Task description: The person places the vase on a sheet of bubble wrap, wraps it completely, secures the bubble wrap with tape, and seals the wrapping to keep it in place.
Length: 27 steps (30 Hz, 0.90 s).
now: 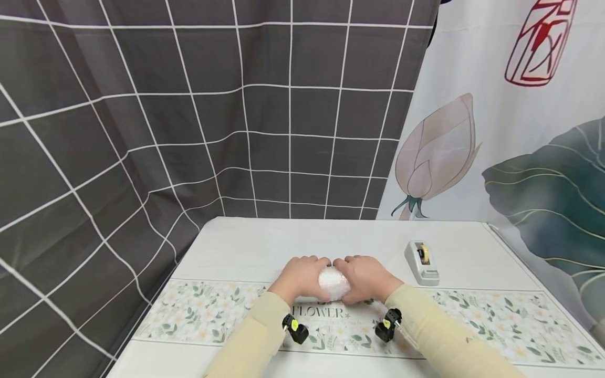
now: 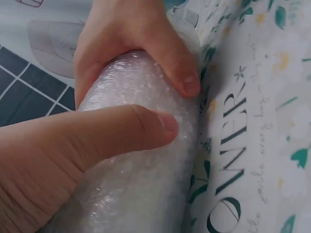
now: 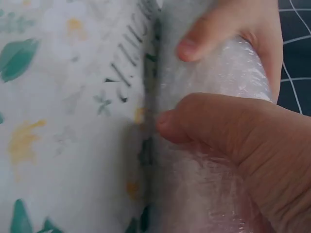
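Note:
A roll-shaped bundle of clear bubble wrap (image 1: pixel 333 284) lies crosswise on the white table in the head view, just behind the printed word on the floral strip. My left hand (image 1: pixel 302 279) grips its left part and my right hand (image 1: pixel 367 278) its right part, with the two hands close together. In the left wrist view the left thumb (image 2: pixel 131 127) presses along the near side of the glossy wrap. The right thumb (image 3: pixel 194 116) does likewise in the right wrist view. Most fingers curl over the far side, partly hidden. Whatever may be inside the wrap is hidden.
A pale tape dispenser (image 1: pixel 422 262) with a yellow tape roll stands on the table to the right of the hands. A floral-printed band (image 1: pixel 198 310) crosses the white table (image 1: pixel 264 239). Dark gridded cloth (image 1: pixel 264 115) hangs behind and at the left; a flower-printed curtain (image 1: pixel 454 63) hangs at the right.

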Each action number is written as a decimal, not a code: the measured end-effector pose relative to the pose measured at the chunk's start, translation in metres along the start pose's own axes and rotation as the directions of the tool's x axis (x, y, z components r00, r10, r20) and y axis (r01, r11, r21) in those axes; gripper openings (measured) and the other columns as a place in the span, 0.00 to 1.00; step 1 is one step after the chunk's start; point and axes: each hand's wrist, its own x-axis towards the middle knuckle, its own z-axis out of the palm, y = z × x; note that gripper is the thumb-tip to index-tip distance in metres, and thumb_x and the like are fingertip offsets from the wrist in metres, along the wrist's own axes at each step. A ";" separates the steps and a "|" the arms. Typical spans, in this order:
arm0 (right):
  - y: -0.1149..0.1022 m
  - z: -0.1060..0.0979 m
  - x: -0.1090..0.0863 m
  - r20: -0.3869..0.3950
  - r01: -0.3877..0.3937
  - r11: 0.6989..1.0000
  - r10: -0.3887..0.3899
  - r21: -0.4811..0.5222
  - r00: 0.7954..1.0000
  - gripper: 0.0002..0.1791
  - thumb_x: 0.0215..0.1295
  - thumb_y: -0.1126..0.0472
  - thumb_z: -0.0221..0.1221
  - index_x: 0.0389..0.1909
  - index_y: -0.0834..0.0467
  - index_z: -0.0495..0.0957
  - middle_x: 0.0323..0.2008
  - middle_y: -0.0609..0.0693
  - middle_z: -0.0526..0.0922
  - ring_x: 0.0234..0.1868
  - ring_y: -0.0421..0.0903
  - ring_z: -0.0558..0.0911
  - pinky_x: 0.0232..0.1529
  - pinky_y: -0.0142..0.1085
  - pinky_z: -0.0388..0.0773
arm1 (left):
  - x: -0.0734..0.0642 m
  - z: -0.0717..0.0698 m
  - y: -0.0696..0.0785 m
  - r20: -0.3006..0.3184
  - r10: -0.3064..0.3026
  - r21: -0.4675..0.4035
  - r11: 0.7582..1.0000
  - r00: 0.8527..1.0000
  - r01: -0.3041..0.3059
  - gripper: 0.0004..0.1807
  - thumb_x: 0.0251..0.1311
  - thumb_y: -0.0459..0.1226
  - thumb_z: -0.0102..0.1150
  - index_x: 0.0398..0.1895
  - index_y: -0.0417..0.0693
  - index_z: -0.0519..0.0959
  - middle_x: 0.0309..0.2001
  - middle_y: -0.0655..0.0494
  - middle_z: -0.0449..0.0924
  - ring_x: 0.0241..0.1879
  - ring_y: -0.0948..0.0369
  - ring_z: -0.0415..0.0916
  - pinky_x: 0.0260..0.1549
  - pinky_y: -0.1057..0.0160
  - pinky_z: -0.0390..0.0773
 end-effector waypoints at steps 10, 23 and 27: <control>0.010 -0.005 0.015 0.379 -0.271 0.915 0.147 0.300 0.914 0.32 0.33 0.45 0.72 0.43 0.53 0.78 0.30 0.41 0.80 0.31 0.42 0.78 0.38 0.42 0.78 | -0.007 0.002 0.005 -0.097 0.083 0.199 0.978 0.992 -0.063 0.48 0.33 0.62 0.78 0.63 0.63 0.73 0.48 0.60 0.76 0.47 0.59 0.74 0.48 0.55 0.74; 0.017 -0.013 0.009 0.373 -0.254 0.898 0.111 0.360 0.921 0.43 0.39 0.42 0.72 0.59 0.56 0.75 0.44 0.48 0.83 0.44 0.47 0.81 0.49 0.47 0.79 | 0.000 0.011 0.001 -0.158 0.122 0.224 0.971 0.980 -0.085 0.40 0.32 0.58 0.77 0.55 0.60 0.76 0.41 0.61 0.78 0.39 0.60 0.76 0.43 0.58 0.78; 0.015 -0.016 -0.002 0.200 -0.083 0.966 0.033 0.246 0.979 0.44 0.45 0.39 0.71 0.61 0.59 0.73 0.47 0.52 0.83 0.46 0.50 0.83 0.49 0.47 0.80 | 0.002 0.008 0.000 -0.105 0.081 0.151 0.986 0.991 -0.065 0.38 0.31 0.58 0.76 0.51 0.58 0.77 0.37 0.62 0.79 0.34 0.61 0.77 0.37 0.60 0.79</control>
